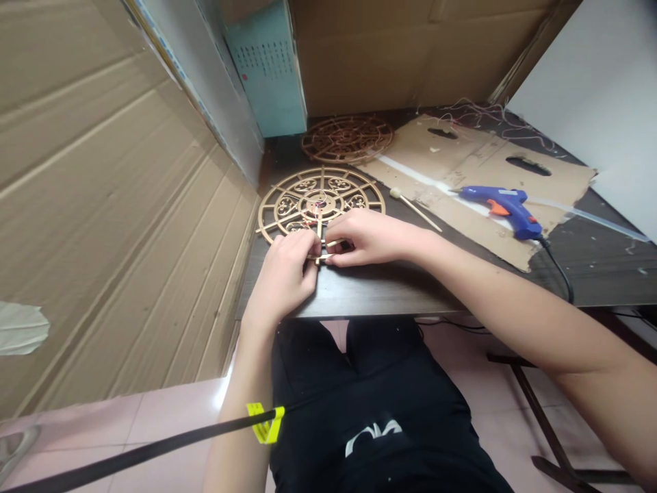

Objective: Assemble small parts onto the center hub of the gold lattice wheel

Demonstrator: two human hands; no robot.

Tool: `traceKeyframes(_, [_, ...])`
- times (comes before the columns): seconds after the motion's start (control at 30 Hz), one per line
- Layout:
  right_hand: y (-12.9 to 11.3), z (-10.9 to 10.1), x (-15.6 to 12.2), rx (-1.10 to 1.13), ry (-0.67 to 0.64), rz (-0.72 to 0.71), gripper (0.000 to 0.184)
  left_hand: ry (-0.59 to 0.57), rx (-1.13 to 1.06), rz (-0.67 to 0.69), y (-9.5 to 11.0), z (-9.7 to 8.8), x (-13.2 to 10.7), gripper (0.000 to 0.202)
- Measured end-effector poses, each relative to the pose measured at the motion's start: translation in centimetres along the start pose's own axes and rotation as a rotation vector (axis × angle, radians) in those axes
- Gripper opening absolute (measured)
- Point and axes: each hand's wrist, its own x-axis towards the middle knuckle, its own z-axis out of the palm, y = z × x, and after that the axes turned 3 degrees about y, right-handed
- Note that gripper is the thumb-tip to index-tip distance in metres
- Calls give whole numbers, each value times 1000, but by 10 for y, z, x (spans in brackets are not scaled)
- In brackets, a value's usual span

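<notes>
A round, laser-cut wooden fretwork disc lies flat on the dark table, near its left front corner. My left hand and my right hand meet at the disc's near edge. Both pinch small wooden strips that stand across the rim, fingers closed around them. Thin red wire shows at the disc's centre. A second fretwork disc lies further back.
A blue hot glue gun rests on a flattened cardboard sheet to the right, its black cord running off the front edge. A wooden stick lies beside the disc. Cardboard walls stand left and behind; a white board stands right.
</notes>
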Motion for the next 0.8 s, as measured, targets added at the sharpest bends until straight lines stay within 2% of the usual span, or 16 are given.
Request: traceKeyframes(0.8, [-1, -1, 0, 31, 1, -16, 7, -28, 62, 26, 2, -2, -1, 22])
